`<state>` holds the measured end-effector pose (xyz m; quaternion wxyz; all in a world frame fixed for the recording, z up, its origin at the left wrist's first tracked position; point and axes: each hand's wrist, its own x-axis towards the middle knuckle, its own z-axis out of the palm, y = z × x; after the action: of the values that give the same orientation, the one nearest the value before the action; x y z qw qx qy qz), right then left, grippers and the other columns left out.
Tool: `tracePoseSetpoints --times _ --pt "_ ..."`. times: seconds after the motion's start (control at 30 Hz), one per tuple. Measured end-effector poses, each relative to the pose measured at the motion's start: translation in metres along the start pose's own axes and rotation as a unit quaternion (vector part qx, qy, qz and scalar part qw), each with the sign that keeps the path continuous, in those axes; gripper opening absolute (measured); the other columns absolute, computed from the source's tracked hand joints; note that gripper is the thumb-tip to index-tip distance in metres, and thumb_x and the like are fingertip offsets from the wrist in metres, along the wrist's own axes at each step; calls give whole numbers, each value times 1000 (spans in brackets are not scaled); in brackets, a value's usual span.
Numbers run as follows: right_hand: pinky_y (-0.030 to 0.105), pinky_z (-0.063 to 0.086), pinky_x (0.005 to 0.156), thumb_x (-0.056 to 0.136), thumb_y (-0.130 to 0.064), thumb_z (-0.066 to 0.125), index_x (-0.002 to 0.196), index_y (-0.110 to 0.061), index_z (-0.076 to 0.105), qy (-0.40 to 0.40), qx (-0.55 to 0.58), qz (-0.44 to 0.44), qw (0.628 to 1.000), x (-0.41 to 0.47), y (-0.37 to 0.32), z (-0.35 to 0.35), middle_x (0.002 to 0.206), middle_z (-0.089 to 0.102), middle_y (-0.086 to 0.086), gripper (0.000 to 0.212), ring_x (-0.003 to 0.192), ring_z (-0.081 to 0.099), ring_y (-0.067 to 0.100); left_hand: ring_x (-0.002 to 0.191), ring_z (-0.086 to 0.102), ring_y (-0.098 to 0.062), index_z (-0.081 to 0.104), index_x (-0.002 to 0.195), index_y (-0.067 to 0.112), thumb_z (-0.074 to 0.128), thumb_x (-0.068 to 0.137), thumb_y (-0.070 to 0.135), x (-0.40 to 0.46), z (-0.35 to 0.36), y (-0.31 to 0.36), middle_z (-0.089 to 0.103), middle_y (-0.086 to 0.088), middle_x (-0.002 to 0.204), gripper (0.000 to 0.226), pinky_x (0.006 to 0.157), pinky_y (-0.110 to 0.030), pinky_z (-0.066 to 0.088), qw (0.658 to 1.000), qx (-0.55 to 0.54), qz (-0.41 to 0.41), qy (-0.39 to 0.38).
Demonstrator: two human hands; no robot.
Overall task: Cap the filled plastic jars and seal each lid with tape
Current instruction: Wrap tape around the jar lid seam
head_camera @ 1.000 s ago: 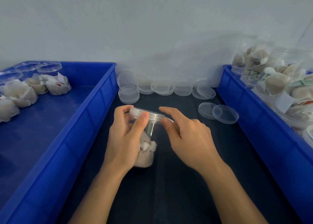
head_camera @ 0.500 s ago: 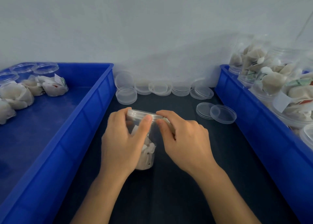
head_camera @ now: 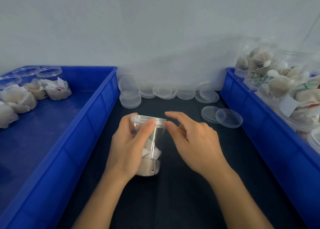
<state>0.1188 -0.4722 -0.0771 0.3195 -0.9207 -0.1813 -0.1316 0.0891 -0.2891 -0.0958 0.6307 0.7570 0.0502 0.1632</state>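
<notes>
Centrally, a clear plastic jar (head_camera: 152,147) stands upright on the dark table (head_camera: 190,202), between the two blue bins, with white wrapped pieces filling its lower part. A clear lid (head_camera: 148,119) sits on the jar's mouth; whether it is fully seated cannot be told. The left hand (head_camera: 129,149) wraps the jar from its left side: the fingers curl round the far wall, and the thumb lies across the near wall with its tip against the lid's rim. The jar is thus clamped in this hand, with its base hidden partly behind the heel of the palm. The right hand (head_camera: 195,142) lies just to the right of the jar at lid height. Its thumb tip touches, or very nearly touches, the right edge of the lid, while the forefinger extends above and beyond the rim without contact. The remaining fingers are loosely bent and grip nothing. The left bin (head_camera: 97,118) holds a few capped jars (head_camera: 49,71) at its far corner, with white wrapped bundles (head_camera: 55,89) beside them. The right bin (head_camera: 256,125) holds filled jars (head_camera: 277,83) piled along its length. Spare lids (head_camera: 166,92) lie in short stacks along the wall behind the jar, and two more lids (head_camera: 228,117) lie overlapped near the right bin.
</notes>
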Motion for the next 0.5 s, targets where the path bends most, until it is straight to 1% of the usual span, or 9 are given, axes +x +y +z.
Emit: tracePoseSetpoints --times 0.1,0.2,0.23,0.3,0.37,0.4,0.5 --pt "42 55 78 99 -66 38 138 -52 56 2 22 6 1000 1 4 1 59 55 -20 45 65 55 10 94 72 1 69 112 36 64 75 75 0 1 -2 75 17 105 54 79 -24 50 1000 -24 -2 -4" --pt "40 54 77 99 -66 40 132 -55 58 5 23 5 1000 1 5 2 62 56 -29 40 67 57 9 90 73 -2 70 110 35 64 75 74 2 1 -4 75 14 101 53 70 -18 54 999 -41 -4 -13" --pt "39 54 78 99 -66 40 131 -55 59 6 23 7 1000 1 4 3 62 55 -32 38 69 58 9 90 73 -3 70 110 34 64 75 74 2 1 -4 75 13 101 54 69 -19 55 999 -46 -6 -16" --pt "39 55 78 97 -67 39 128 -56 60 9 23 11 1000 0 3 3 62 54 -35 38 69 58 9 91 74 -6 70 111 34 63 77 74 2 2 -6 75 12 102 53 73 -25 55 998 -50 -6 -24" --pt "39 55 77 95 -67 39 125 -56 60 17 24 13 999 -1 1 3 62 55 -33 37 68 58 10 93 74 -8 71 110 36 63 80 73 2 2 -8 74 11 103 48 78 -32 57 998 -57 -5 -35" --pt "39 55 76 95 -66 40 123 -55 60 22 26 13 999 -1 1 3 62 56 -31 36 69 60 10 93 74 -10 71 109 38 62 80 73 3 2 -8 74 10 102 46 78 -34 57 997 -62 -3 -40" --pt "41 57 78 95 -64 42 122 -51 64 41 33 13 999 -2 -1 2 63 59 -24 37 75 65 11 95 73 -10 70 108 41 57 82 75 3 4 -9 74 8 104 45 78 -29 57 996 -71 6 -46"
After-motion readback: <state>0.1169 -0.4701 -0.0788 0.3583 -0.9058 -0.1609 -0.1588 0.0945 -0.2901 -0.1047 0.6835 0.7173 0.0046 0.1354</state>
